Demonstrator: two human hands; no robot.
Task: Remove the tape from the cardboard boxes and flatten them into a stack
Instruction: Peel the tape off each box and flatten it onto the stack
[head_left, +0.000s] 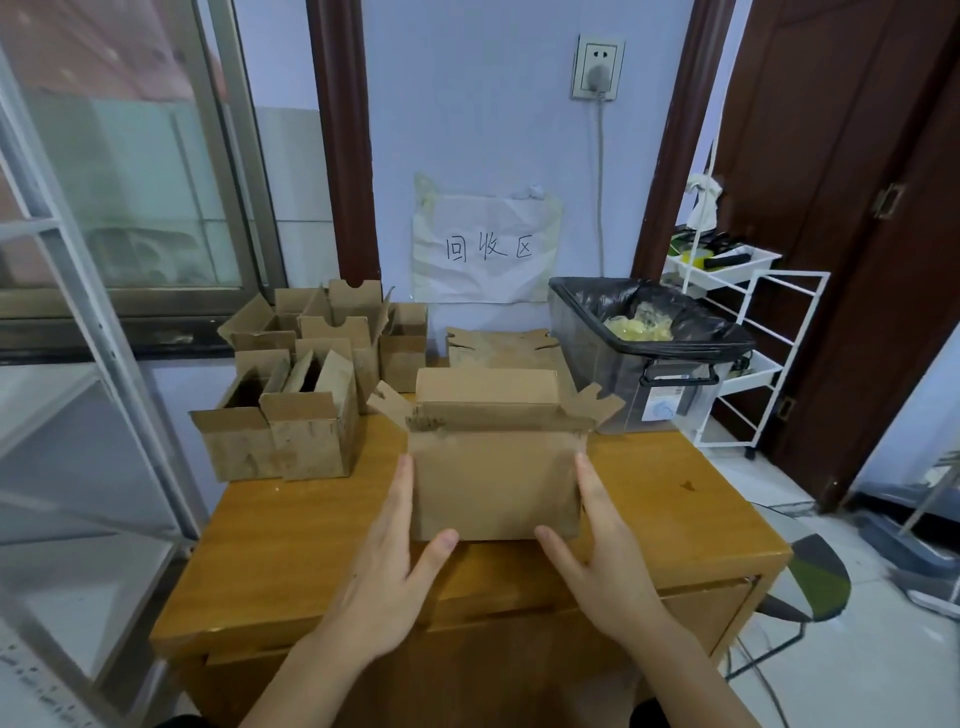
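Two hands frame one cardboard box that stands upright on the wooden table, its top flaps open. The left hand lies flat against the box's left side, fingers straight, thumb spread under the near bottom edge. The right hand mirrors it on the right side (neither hand curls round anything). So the box sits squarely between both palms. Behind it lies a flattened box; more open boxes cluster at the table's far left, a lined bin at far right.
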